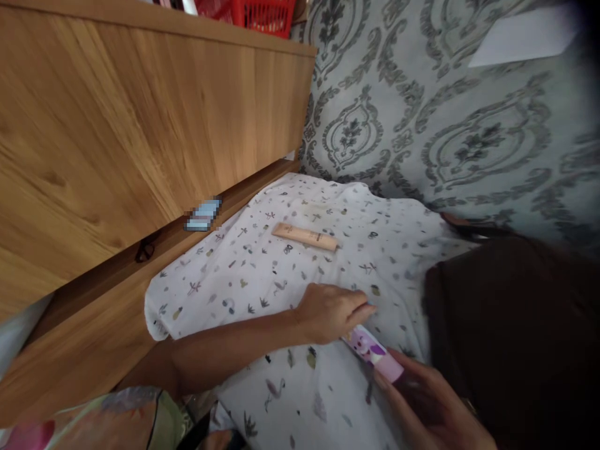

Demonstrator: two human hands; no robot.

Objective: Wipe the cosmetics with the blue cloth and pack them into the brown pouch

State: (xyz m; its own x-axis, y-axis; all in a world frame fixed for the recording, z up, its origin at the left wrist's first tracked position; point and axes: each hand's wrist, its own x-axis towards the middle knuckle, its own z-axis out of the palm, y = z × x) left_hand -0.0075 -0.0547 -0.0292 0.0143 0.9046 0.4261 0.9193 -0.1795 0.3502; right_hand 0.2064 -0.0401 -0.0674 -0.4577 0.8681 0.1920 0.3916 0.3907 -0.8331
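A slim purple-and-white box [370, 350] with a cartoon print lies between my two hands, tilted over the cloth. My right hand [426, 406] pinches its lower pink end between thumb and fingers. At the upper end, my left hand [328, 312] is closed, with its fingers pressed together over the tip, which they hide. Beyond my hands, a beige tube [305, 237] with small dark lettering rests flat on the white printed cloth [262, 269]. Neither hand touches the tube.
A wooden headboard or cabinet panel [164, 125] rises at the left, with a pixelated blue item [203, 215] and dark glasses [145, 251] on its ledge. A red basket [265, 15] stands on top. A dark brown bag [510, 337] sits at right, near the patterned wall [398, 106].
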